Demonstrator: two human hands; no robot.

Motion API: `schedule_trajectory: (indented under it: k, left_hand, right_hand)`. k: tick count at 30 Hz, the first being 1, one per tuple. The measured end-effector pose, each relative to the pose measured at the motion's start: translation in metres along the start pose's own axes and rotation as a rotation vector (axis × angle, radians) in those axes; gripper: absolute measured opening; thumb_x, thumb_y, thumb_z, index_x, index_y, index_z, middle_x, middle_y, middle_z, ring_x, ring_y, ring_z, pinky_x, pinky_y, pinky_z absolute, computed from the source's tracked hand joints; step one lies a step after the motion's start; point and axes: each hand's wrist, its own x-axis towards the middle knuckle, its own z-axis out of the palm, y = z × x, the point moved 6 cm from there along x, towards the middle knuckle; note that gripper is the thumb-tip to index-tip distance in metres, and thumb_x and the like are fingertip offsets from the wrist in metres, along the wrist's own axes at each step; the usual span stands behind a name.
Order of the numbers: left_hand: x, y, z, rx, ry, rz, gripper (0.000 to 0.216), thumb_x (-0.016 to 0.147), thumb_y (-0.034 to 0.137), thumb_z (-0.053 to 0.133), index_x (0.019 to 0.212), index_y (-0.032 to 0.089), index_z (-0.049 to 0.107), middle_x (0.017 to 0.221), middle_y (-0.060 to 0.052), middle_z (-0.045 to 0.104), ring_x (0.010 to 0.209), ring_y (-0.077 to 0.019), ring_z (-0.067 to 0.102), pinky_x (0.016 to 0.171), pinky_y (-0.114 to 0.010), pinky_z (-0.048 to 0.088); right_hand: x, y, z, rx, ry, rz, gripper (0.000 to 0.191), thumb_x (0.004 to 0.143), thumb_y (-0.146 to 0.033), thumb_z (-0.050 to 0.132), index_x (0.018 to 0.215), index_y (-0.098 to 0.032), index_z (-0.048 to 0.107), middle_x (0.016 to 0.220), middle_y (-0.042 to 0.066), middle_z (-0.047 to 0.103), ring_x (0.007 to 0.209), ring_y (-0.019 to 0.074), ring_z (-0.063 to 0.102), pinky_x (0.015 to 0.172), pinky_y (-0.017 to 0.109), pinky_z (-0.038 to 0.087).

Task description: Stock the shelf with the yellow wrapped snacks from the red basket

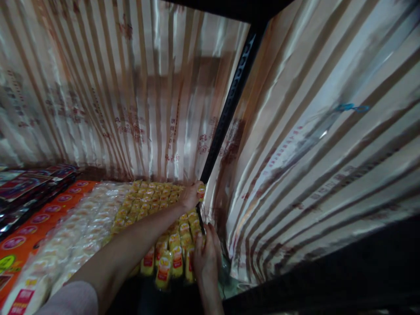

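Note:
My left hand (191, 197) reaches over the far right of a block of small yellow wrapped snack packets (154, 199). Its fingers are closed on one yellow packet (201, 189) beside the black slotted post (225, 116). Lower and nearer, my right hand (207, 251) is at the right edge of the same rows. Its fingers are bent against the end packets, and what lies between them is too dark to make out. Several yellow packets with red labels (163, 271) stand at the front of the block.
White wrapped packets (74, 232) fill rows to the left, beside an orange printed strip (42, 218) and dark glossy packages (29, 188). Pleated printed plastic sheets (141, 92) hang behind and at right (328, 153), one with a blue tie (351, 107). A dark edge runs along the lower right.

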Motion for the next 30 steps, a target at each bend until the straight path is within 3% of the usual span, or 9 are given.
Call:
schedule_trajectory:
  k: [6, 10, 14, 19, 30]
  left_hand:
    - [-0.003, -0.016, 0.019, 0.149, -0.095, -0.011, 0.038, 0.077, 0.012, 0.051, 0.113, 0.025, 0.052, 0.094, -0.003, 0.063, 0.083, -0.0180, 0.061, 0.076, -0.029, 0.048]
    - [-0.003, -0.008, 0.024, 0.301, -0.175, 0.025, 0.041, 0.076, 0.008, 0.048, 0.113, 0.025, 0.051, 0.102, -0.005, 0.061, 0.092, -0.0203, 0.060, 0.079, -0.030, 0.047]
    - [0.001, 0.001, 0.025, 0.480, -0.278, 0.018, 0.035, 0.074, 0.008, 0.050, 0.107, 0.018, 0.054, 0.105, -0.010, 0.059, 0.099, -0.0229, 0.057, 0.082, -0.031, 0.047]
    - [0.004, 0.005, 0.022, 0.525, -0.318, 0.030, 0.028, 0.074, 0.005, 0.047, 0.099, 0.014, 0.057, 0.101, -0.011, 0.062, 0.099, -0.0216, 0.057, 0.086, -0.032, 0.045]
    - [0.011, 0.009, 0.024, 0.566, -0.354, 0.073, 0.027, 0.082, 0.011, 0.044, 0.104, 0.014, 0.058, 0.101, -0.013, 0.061, 0.100, -0.0234, 0.057, 0.085, -0.035, 0.046]
  right_hand:
    - [-0.007, 0.004, 0.013, -0.089, -0.033, 0.022, 0.042, 0.088, -0.034, 0.035, 0.114, -0.011, 0.057, 0.116, 0.020, 0.056, 0.110, 0.0315, 0.050, 0.092, 0.047, 0.039]
    - [-0.008, 0.002, 0.016, -0.062, -0.063, 0.019, 0.043, 0.089, -0.033, 0.033, 0.119, -0.012, 0.054, 0.123, 0.019, 0.053, 0.116, 0.0304, 0.046, 0.094, 0.048, 0.038]
    - [-0.007, 0.005, 0.015, -0.035, -0.080, 0.054, 0.044, 0.089, -0.035, 0.032, 0.120, -0.011, 0.053, 0.126, 0.018, 0.051, 0.119, 0.0277, 0.044, 0.097, 0.046, 0.037]
    - [-0.008, 0.006, 0.017, -0.053, -0.099, 0.054, 0.048, 0.088, -0.038, 0.033, 0.119, -0.007, 0.054, 0.127, 0.020, 0.049, 0.121, 0.0284, 0.042, 0.098, 0.046, 0.036]
    - [-0.008, 0.004, 0.015, -0.006, -0.101, 0.079, 0.051, 0.088, -0.042, 0.032, 0.118, -0.007, 0.054, 0.127, 0.020, 0.049, 0.120, 0.0282, 0.043, 0.098, 0.045, 0.035]
